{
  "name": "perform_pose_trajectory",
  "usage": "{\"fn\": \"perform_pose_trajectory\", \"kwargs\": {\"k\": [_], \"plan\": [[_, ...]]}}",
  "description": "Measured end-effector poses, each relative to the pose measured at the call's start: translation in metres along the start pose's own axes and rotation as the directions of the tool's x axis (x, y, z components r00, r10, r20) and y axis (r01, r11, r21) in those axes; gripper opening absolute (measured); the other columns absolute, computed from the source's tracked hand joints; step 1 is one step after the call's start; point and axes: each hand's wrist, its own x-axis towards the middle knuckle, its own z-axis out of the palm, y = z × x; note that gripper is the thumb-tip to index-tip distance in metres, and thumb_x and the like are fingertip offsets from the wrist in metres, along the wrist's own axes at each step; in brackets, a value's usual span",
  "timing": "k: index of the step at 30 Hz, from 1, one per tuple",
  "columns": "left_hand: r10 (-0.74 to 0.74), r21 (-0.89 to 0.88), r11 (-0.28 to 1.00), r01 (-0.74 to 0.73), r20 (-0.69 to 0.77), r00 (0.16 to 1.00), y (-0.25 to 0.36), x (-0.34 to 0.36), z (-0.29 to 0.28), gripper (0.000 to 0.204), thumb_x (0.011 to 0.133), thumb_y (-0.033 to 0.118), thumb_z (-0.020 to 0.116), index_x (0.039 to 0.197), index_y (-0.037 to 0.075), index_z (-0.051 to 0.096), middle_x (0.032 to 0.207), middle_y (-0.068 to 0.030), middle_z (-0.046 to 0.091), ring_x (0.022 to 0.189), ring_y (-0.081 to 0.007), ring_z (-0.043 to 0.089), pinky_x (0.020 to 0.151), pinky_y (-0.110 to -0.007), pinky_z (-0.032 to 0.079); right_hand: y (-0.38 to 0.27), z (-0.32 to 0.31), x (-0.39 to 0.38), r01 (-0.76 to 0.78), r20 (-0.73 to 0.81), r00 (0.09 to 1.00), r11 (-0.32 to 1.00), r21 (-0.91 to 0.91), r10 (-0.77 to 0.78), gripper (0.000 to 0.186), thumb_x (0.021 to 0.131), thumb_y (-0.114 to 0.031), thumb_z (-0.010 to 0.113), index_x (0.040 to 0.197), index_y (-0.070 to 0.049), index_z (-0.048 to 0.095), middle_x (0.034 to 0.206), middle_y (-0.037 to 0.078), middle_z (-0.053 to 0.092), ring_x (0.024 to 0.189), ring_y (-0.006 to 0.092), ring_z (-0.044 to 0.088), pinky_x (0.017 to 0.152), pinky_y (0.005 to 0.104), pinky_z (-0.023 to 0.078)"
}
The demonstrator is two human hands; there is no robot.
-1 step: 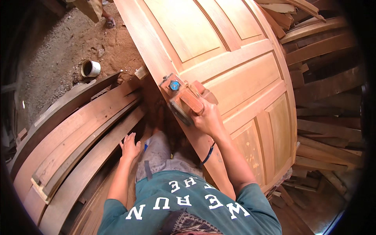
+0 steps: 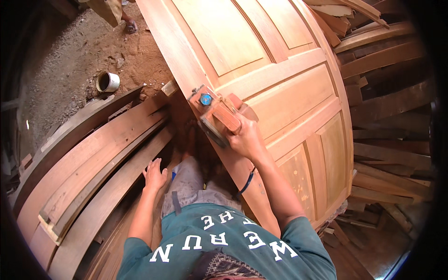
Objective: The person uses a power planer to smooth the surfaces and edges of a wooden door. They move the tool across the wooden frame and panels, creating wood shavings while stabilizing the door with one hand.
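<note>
A large pale wooden panelled door (image 2: 294, 112) lies before me, filling the middle. My right hand (image 2: 242, 135) is closed on the handle of a worn orange power tool (image 2: 219, 112) with a blue knob, resting on the door's left edge rail. A dark band or cord shows by my right wrist. My left hand (image 2: 154, 175) hangs with fingers apart beside the long boards (image 2: 98, 168) at my left, holding nothing; whether it touches them I cannot tell.
A white bucket (image 2: 110, 81) with dark contents stands on dusty ground at upper left. Another person's sandaled foot (image 2: 131, 25) shows at the top. Stacked offcuts and planks (image 2: 387, 60) fill the right side. A small wood block (image 2: 169, 87) sits by the door's left edge.
The power tool and my right hand have shifted very slightly left and up along the door's edge rail. My left hand looks unchanged.
</note>
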Motion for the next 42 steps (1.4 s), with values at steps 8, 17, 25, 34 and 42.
{"fn": "perform_pose_trajectory", "kwargs": {"k": [8, 17, 25, 34, 42], "plan": [[0.292, 0.015, 0.954, -0.299, -0.266, 0.919, 0.025, 0.071, -0.072, 0.057, 0.099, 0.021, 0.072, 0.152, 0.004, 0.057, 0.161, -0.0173, 0.055, 0.154, -0.0410, 0.044, 0.125, -0.067, 0.029, -0.050, 0.047, 0.164, 0.109, -0.015, 0.994, 0.985, -0.131, -0.112, 0.020, 0.089, -0.019, 0.071, 0.101, -0.004, 0.075, 0.098, 0.027, 0.076, 0.097, 0.0464, 0.074, 0.086, 0.0506, 0.059], [0.655, 0.148, 0.652, -0.743, -0.602, 0.456, 0.217, 0.116, -0.230, 0.047, 0.099, 0.016, 0.070, 0.143, 0.000, 0.063, 0.138, -0.0223, 0.067, 0.130, -0.0418, 0.061, 0.115, -0.049, 0.046, -0.035, 0.028, 0.115, 0.149, 0.024, 0.989, 0.974, -0.171, -0.147, 0.029, 0.086, -0.009, 0.071, 0.114, -0.008, 0.076, 0.103, 0.023, 0.076, 0.102, 0.0427, 0.073, 0.091, 0.0501, 0.058], [0.939, 0.175, 0.342, -0.923, -0.109, 0.327, 0.269, 0.006, -0.083, 0.053, 0.082, 0.024, 0.085, 0.124, 0.003, 0.060, 0.109, -0.0143, 0.064, 0.107, -0.0324, 0.065, 0.088, -0.044, 0.053, 0.031, -0.033, -0.146, -0.219, -0.035, 0.975, 0.974, -0.056, 0.218, 0.034, 0.079, -0.004, 0.079, 0.112, -0.002, 0.072, 0.097, 0.019, 0.075, 0.093, 0.0370, 0.076, 0.083, 0.0427, 0.061], [0.982, 0.299, 0.187, -0.936, -0.082, 0.170, 0.283, 0.000, -0.063, 0.037, 0.085, 0.020, 0.080, 0.110, -0.001, 0.063, 0.105, -0.0152, 0.061, 0.103, -0.0333, 0.062, 0.092, -0.042, 0.053, 0.050, -0.035, -0.166, -0.278, -0.031, 0.959, 0.956, 0.093, 0.282, 0.025, 0.083, -0.003, 0.077, 0.107, -0.001, 0.071, 0.094, 0.023, 0.074, 0.094, 0.0430, 0.076, 0.079, 0.0423, 0.060], [0.981, 0.257, 0.115, -0.960, 0.121, 0.150, 0.281, 0.061, -0.140, 0.047, 0.079, 0.007, 0.080, 0.122, -0.004, 0.063, 0.118, -0.0169, 0.063, 0.110, -0.0357, 0.061, 0.099, -0.043, 0.052, 0.029, -0.023, -0.084, -0.138, 0.008, 0.990, 0.990, 0.024, 0.138, 0.030, 0.082, -0.001, 0.077, 0.111, -0.001, 0.072, 0.096, 0.023, 0.076, 0.094, 0.0407, 0.078, 0.081, 0.0409, 0.061]]}}
